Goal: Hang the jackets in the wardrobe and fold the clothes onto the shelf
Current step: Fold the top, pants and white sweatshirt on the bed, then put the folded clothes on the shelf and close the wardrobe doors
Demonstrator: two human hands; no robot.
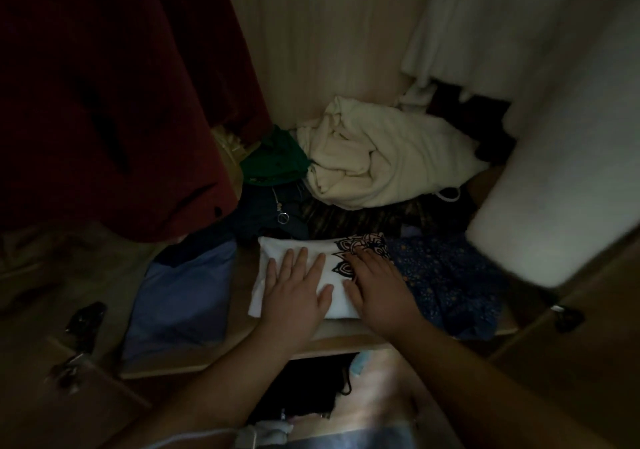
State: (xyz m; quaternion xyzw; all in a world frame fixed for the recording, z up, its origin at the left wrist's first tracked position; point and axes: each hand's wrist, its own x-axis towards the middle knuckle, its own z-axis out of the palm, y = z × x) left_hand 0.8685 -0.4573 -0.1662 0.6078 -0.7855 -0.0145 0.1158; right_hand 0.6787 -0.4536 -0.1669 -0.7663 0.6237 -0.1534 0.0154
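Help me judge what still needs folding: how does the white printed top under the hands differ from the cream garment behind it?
The white top lies folded flat in a neat rectangle; the cream garment is a crumpled heap. The white top carries a black pattern; the cream garment looks plain. Both hands, left hand and right hand, press flat on the white top; nothing touches the cream garment. Both lie on the same shelf.

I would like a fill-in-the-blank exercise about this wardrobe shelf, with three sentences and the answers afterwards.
1. Both hands, the left hand and the right hand, lie flat on the folded ____ shirt with a black pattern.
2. The dark blue dotted cloth lies to the ____ of that shirt.
3. The crumpled cream towel lies ____ the shirt, deeper on the wooden shelf.

Answers: white; right; behind
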